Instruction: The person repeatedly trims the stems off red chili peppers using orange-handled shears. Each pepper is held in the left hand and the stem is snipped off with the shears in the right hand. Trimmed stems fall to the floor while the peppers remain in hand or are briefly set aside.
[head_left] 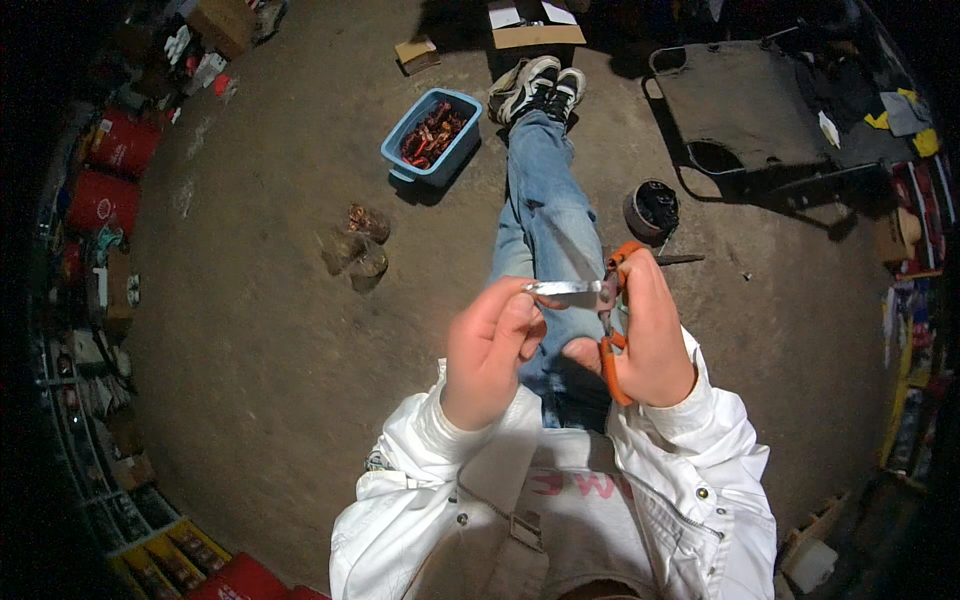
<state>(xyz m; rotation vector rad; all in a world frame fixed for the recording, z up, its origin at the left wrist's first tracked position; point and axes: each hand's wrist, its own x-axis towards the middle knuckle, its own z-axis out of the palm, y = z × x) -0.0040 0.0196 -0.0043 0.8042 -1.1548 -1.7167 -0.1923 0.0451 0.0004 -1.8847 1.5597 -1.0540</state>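
Observation:
My right hand [655,335] grips orange-handled scissors [613,372], their handles spread apart. A bright, shiny blade [567,287] points left from the rivet toward my other hand. My left hand [490,345] is closed in a pinch at the blade's tip, thumb against the fingers. What it holds there is too small to name; a bit of reddish brown shows just under the blade. Both hands are above my outstretched legs in blue jeans [545,190]. Beyond them on the left stands a blue plastic tub [437,178] with dark red and orange scraps in it.
Clear plastic bags [352,258] of brownish scraps lie left of my legs. At right are a dark round pot [652,212] and a folding frame with black fabric [735,105]. A cardboard box [537,37] stands beyond my shoes. Red containers [103,200] line the left side.

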